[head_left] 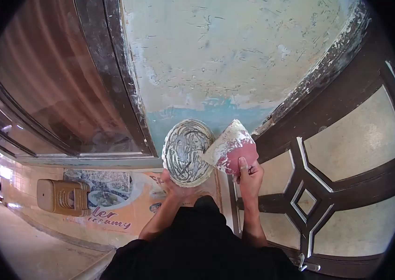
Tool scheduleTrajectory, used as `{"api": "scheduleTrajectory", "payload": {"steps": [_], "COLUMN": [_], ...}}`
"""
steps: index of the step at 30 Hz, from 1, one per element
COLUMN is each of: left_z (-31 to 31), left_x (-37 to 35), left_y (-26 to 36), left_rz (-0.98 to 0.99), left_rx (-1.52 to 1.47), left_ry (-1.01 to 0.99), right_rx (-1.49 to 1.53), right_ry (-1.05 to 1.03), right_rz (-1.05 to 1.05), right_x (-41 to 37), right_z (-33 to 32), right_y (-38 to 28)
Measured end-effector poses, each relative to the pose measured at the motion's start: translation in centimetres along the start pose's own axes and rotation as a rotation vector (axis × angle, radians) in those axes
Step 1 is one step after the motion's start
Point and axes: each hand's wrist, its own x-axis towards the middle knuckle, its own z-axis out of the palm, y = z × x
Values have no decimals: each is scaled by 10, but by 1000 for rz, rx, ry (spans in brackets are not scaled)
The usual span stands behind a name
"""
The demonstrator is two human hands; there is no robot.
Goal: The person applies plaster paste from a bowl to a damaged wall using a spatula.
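Observation:
My left hand [175, 185] holds a round shallow bowl [188, 151] from below, at its lower rim. Grey-white paste is smeared over the inside of the bowl. A pinkish-red spreader [242, 156] is pinched in my right hand [250, 176], with the thumb on its face. White paste coats the spreader's upper and left edges, and its left corner overlaps the bowl's right side. Above both stands a scratched, patchy wall [234, 56] with a bluish band low down.
Dark-framed glass panels [57, 84] fill the left side. A brown door [328, 196] with pale panels and a metal handle is on the right. At lower left, a tan plastic stool [62, 197] is beside a printed sheet [108, 205].

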Motion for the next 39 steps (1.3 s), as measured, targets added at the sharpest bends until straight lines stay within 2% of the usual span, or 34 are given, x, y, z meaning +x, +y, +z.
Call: {"api": "scheduleTrajectory", "payload": {"steps": [2,6,15,18,20,23,26,28,32,34,35,37,39], "left_z": [-8,-8,-23,-15,-5,-10,-12,-12,-15,-27,-26,-22,-26], "left_x": [-1,-5,-2,-2,-2,1,3,4,2,2,2,5,7], "left_y": [-1,-2,-9,-10,-6,-11,-12,-14,-18,-28,-28,-28,-31], "left_rz": [-24,-15,-40,-47,-43,-80,-83,-74,-156,-182,-181,-117,-71], "left_rx": [-68,-9,-135,-221,1,21,14,25,183,196,196,131,139], "left_ry": [-76,-8,-146,-69,97,132,56,23,72,155,155,157,147], "right_rx": [34,69,72,59,54,20,-14,30,85,313,313,511,605], "right_ry": [8,45,56,9,-22,-48,-79,-141,-150,-170,-170,-23,-42], "right_rz": [15,7,-15,-32,-43,-52,-59,60,124,346,345,343,389], "right_x": [-2,-5,-1,-1,0,1,1,0,-2,-4,-4,0,5], "right_z": [3,10,16,16,16,14,11,11,15,17,19,22,10], "right_y": [4,4,8,7,6,9,12,9,13,8,10,15,19]}}
